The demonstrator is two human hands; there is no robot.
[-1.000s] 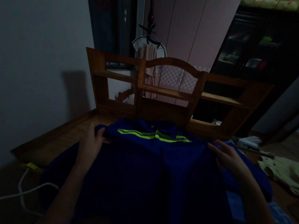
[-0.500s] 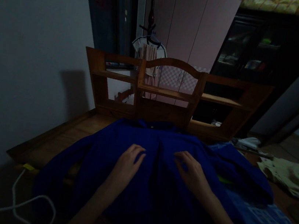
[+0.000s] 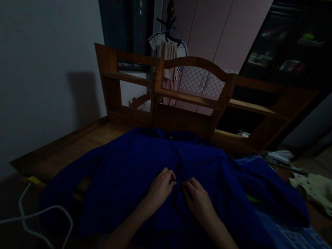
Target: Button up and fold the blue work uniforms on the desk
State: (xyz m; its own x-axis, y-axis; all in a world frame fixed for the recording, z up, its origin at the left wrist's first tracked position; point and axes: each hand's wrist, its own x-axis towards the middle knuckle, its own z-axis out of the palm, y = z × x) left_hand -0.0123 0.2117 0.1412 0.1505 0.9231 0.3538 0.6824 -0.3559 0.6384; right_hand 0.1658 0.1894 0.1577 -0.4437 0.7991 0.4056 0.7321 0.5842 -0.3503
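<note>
A blue long-sleeved shirt [image 3: 135,165] lies spread on a wooden desk [image 3: 66,149], its collar toward the shelf and its sleeves out to both sides. At the middle of its front, my left hand [image 3: 162,185] pinches the front edge of the cloth. Close beside it, my right hand [image 3: 197,197] has its fingers bent and pressed together on the other front edge. A small gap separates the two hands. Any button between the fingertips is too dark and small to make out.
A wooden shelf unit [image 3: 188,98] stands along the desk's far edge. Blue printed fabric [image 3: 297,242] lies under the right sleeve, with a pale cloth [image 3: 326,192] farther right. A white cable [image 3: 45,210] loops at the lower left. The wall [image 3: 45,62] borders the left side.
Both hands have moved inward and down onto the shirt's front opening. Their fingers, apart before, are now closed on the cloth. The camera view has tilted slightly downward.
</note>
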